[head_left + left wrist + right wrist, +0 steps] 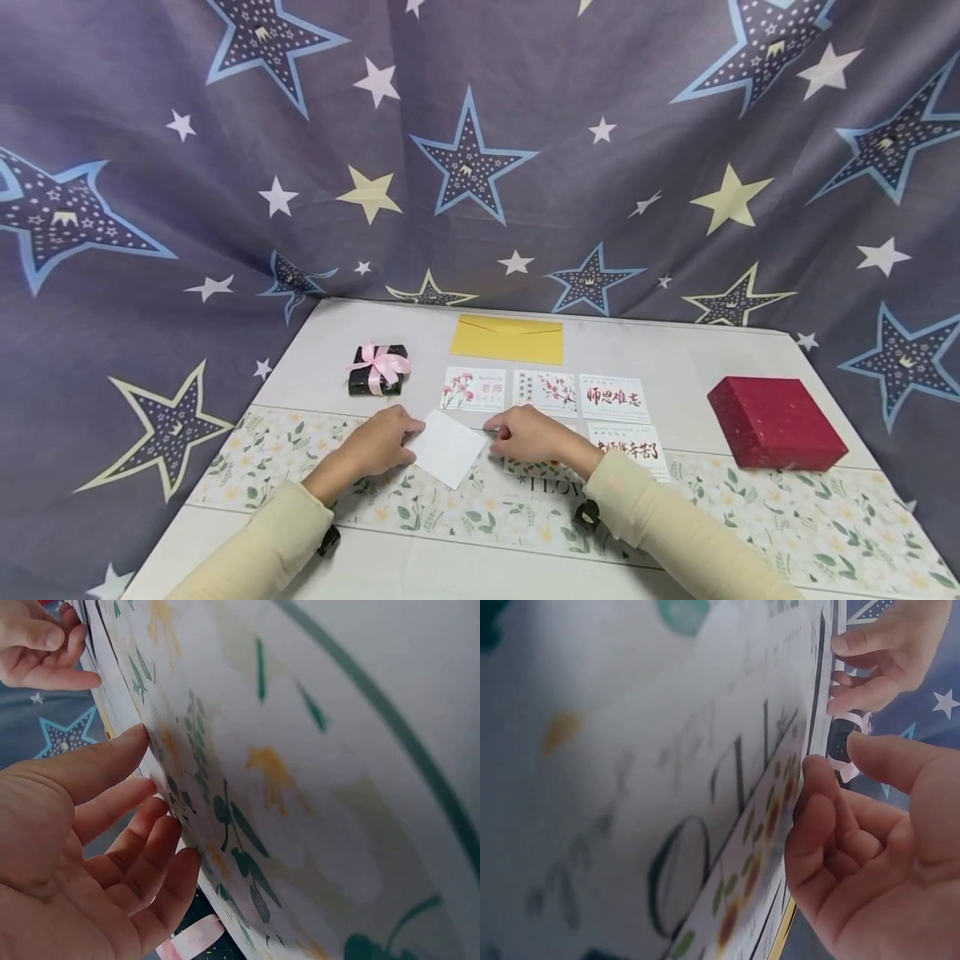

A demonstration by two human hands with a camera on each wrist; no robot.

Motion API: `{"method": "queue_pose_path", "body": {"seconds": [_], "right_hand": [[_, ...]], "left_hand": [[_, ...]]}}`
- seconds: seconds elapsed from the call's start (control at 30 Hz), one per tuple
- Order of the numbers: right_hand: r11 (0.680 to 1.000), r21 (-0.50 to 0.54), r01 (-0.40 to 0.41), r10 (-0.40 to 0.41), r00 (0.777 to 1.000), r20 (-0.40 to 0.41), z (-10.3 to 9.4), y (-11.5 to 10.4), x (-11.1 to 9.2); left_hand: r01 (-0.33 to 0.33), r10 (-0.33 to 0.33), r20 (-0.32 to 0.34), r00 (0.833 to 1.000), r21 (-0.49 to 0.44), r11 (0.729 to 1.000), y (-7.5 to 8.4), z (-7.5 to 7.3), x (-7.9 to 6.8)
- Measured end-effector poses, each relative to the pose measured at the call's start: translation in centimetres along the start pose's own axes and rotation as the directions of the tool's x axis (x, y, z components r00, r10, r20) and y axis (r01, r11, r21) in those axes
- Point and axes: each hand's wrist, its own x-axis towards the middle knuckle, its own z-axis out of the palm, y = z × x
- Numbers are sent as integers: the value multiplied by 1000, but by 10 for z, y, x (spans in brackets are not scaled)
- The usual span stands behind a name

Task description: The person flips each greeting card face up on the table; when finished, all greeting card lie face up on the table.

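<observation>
A blank white square card (447,450) lies turned cornerwise on the table in the head view. My left hand (377,442) rests at its left corner, thumb and fingers apart at the edge. Close to its right corner is my right hand (527,435), index finger extended and the other fingers loosely bent. In the left wrist view, the left hand (97,847) has its fingertips along the tabletop. The right wrist view shows the right hand (870,847) beside a sunflower-patterned card (739,900), which the right hand mostly covers in the head view.
Behind the hands lie a carnation card (472,389), a blossom card (545,393) and two cards with red lettering (615,400). A yellow envelope (507,340) lies farther back. A black gift box with pink ribbon (377,369) sits left, a red box (776,422) right.
</observation>
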Motion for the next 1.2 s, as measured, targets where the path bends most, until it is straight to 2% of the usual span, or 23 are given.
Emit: {"method": "queue_pose_path", "body": {"seconds": [0.2,0.3,0.53,0.87,1.0,1.2], "right_hand": [[998,-42,38,-38,999,-6,4,-2,3],[999,-26,45,-45,999,-9,5,-3,4],[1000,12,0,0,1000,-27,6,-3,5],[1000,19,-8,8,999,-37,7,-5,6],[998,59,-29,31,999,-40,8,-8,7],[983,147,-111,119,992,-45,12,-15,11]], "left_hand": [[32,-32,-26,999,6,999,1,3,2],[41,-41,-26,999,13,999,2,3,3],[53,-52,-31,998,20,998,3,4,4],[49,-49,-40,998,10,999,1,4,5],[53,-52,-42,998,3,999,1,5,4],[54,-53,-38,998,29,998,1,5,6]]}}
